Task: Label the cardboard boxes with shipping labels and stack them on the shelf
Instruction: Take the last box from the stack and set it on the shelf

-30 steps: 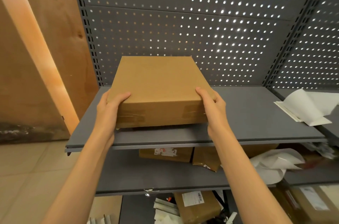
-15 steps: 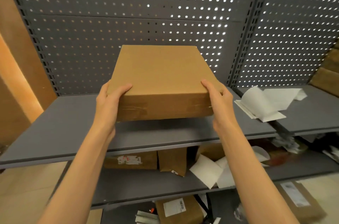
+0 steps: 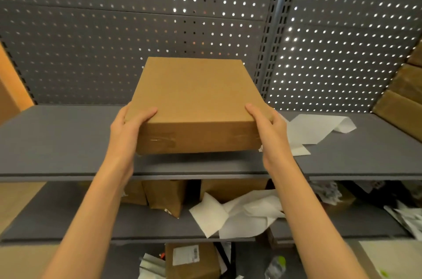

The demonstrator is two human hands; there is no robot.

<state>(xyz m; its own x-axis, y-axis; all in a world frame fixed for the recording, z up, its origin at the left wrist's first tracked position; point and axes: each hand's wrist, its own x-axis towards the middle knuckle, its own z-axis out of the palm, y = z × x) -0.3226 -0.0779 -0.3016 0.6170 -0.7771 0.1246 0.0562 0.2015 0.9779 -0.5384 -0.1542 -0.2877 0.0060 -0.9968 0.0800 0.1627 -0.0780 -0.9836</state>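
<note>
A flat brown cardboard box (image 3: 196, 100) with clear tape on its near side is held just above the upper grey shelf (image 3: 57, 137). My left hand (image 3: 127, 127) grips its near left corner, thumb on top. My right hand (image 3: 269, 127) grips the near right corner the same way. No label shows on the box's top or near side. White label backing paper (image 3: 317, 127) lies on the shelf to the right of the box.
Stacked cardboard boxes (image 3: 404, 98) stand at the far right of the upper shelf. The lower shelf (image 3: 68, 217) holds brown boxes (image 3: 164, 196) and crumpled white paper (image 3: 242, 214). A labelled box (image 3: 191, 260) sits below. A perforated grey back panel (image 3: 114, 38) closes the rear.
The box has been carried to the right along the upper shelf with both hands on it, and lifted slightly. The stacked boxes at the right have come into view.
</note>
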